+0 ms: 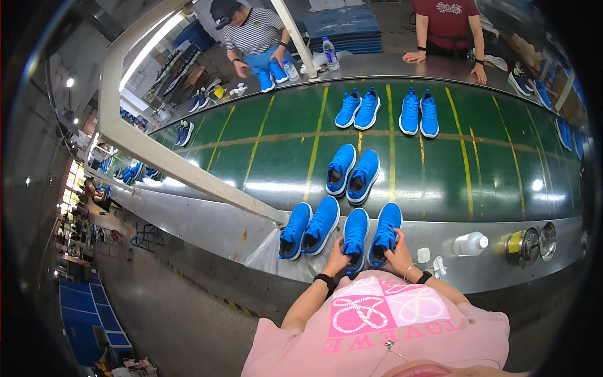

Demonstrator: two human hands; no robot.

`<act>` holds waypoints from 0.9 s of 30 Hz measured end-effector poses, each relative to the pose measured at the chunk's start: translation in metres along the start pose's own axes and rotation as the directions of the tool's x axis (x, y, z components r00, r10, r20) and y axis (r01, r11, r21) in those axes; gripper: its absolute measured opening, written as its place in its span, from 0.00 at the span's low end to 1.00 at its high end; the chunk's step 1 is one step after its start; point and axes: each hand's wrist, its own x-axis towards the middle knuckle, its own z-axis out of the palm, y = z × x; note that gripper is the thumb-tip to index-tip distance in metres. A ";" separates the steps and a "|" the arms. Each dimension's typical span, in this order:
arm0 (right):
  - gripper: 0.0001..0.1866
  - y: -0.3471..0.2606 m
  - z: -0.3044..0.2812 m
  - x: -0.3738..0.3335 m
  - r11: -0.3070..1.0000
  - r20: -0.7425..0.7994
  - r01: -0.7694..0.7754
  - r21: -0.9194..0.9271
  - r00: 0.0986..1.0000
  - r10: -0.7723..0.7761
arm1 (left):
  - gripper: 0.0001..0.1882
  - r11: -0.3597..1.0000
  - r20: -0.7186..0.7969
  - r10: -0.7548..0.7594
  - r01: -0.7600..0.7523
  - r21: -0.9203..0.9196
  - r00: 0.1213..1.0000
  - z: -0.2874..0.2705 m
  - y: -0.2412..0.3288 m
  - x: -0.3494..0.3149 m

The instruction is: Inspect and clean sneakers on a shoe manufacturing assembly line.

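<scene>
**One hand per blue shoe, toes to the belt**

So the left hand point(339, 257) has its fingers curled in, pinching the left shoe point(357, 234) by the outer side of its heel collar. The right hand point(399, 256) is doing the mirror version on the right shoe point(387, 230). Can't really tell how hard either one is squeezing.

Both shoes sit on the metal ledge point(433, 229), right in front of the person and between the two hands. Long axes run away from the body: heels near, toes toward the green belt point(282, 164), with the right shoe angled a bit to the right. Each hand is nearest its own shoe, no crossing over.

Just left there's another blue pair point(310, 227), near some clear plastic point(264, 252). A third pair point(353, 173) is straight ahead on the belt. Over on the right: a white bottle point(471, 244) and a metal tin point(522, 247).
</scene>
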 end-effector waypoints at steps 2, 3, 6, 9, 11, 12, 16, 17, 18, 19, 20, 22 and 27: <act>0.44 -0.001 0.000 -0.004 0.999 -0.037 0.006 0.048 0.999 -0.004 | 0.46 0.987 0.020 -0.118 0.120 -0.105 0.993 0.001 0.002 0.000; 0.44 -0.001 0.001 -0.006 0.999 -0.028 0.011 0.047 1.000 -0.010 | 0.46 0.984 0.029 -0.103 0.106 -0.146 0.994 0.001 0.003 -0.001; 0.43 0.004 0.005 -0.006 0.998 -0.117 -0.005 0.069 0.993 0.013 | 0.46 0.987 0.018 -0.072 0.073 -0.142 0.997 0.002 0.006 -0.002; 0.44 0.016 0.014 0.004 0.995 -0.090 -0.049 0.091 0.994 0.058 | 0.46 0.999 -0.009 -0.034 0.034 -0.011 0.999 0.004 0.011 0.000; 0.45 0.024 0.024 0.018 0.933 -0.063 -0.103 0.344 0.989 0.133 | 0.46 0.992 -0.070 0.012 -0.004 0.124 0.997 0.003 0.015 -0.002; 0.45 0.028 0.027 0.023 0.968 -0.113 -0.045 0.247 0.991 0.075 | 0.46 0.990 -0.072 0.048 -0.038 0.133 0.996 0.001 0.018 -0.002; 0.46 0.038 0.028 0.034 0.998 -0.170 0.031 0.063 0.985 -0.020 | 0.41 0.996 -0.080 -0.070 0.074 0.053 0.994 0.002 0.032 -0.008; 0.46 0.038 0.028 0.036 0.997 -0.157 0.056 0.051 0.986 -0.047 | 0.41 0.994 -0.083 -0.084 0.089 0.062 0.993 0.001 0.036 -0.010; 0.46 0.039 0.026 0.037 1.000 -0.176 0.013 0.024 0.984 -0.009 | 0.42 0.990 -0.099 -0.071 0.082 0.114 0.993 0.001 0.039 -0.010; 0.46 0.038 0.026 0.038 0.996 -0.142 0.077 0.036 0.987 -0.072 | 0.41 0.992 -0.120 -0.066 0.078 0.097 0.991 0.001 0.041 -0.011; 0.46 0.038 0.025 0.039 0.998 -0.135 0.029 0.054 0.991 -0.022 | 0.41 0.987 -0.096 -0.119 0.128 0.099 0.988 0.001 0.044 -0.012; 0.46 0.039 0.025 0.041 0.998 -0.127 -0.013 0.066 0.992 0.022 | 0.41 0.988 -0.117 -0.119 0.129 0.085 0.986 0.001 0.046 -0.012; 0.46 0.045 0.027 0.044 0.996 -0.155 -0.062 0.065 0.985 0.071 | 0.41 0.987 -0.113 -0.132 0.141 0.073 0.985 0.000 0.048 -0.013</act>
